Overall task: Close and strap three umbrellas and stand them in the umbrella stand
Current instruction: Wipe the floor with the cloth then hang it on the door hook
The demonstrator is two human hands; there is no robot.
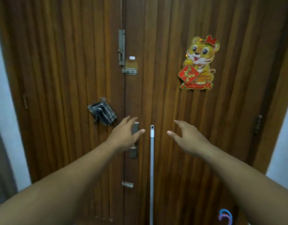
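Umbrellas are barely in view: the only likely sign of one is a curved blue and purple handle (pixel 225 216) at the bottom right edge, low against the wooden door (pixel 67 78). Whether its canopy is open, closed or strapped cannot be told, and no umbrella stand shows. Judging from the hook alone, it is probably a light thing with a smooth, hard plastic grip, slippery if pinched and best taken with the fingers wrapped through the curve. The fabric and ribs, if reached, would likely be soft and springy, so the canopy should be gathered near the strap rather than squeezed at the ribs.

Between the arms a thin white pole (pixel 151 159) leans upright against the door, its capped top level with the hands; it looks like a mop or broom handle rather than an umbrella shaft, though that is uncertain. The left hand (pixel 125 135) hovers spread wide and empty in front of the metal door handle plate (pixel 134 140). The right hand (pixel 187 137) is likewise wide and empty, just beside the pole and apart from it. A folded dark checked cloth (pixel 102 112) hangs on the left door leaf, and a tiger decoration (pixel 198 62) sits on the right.
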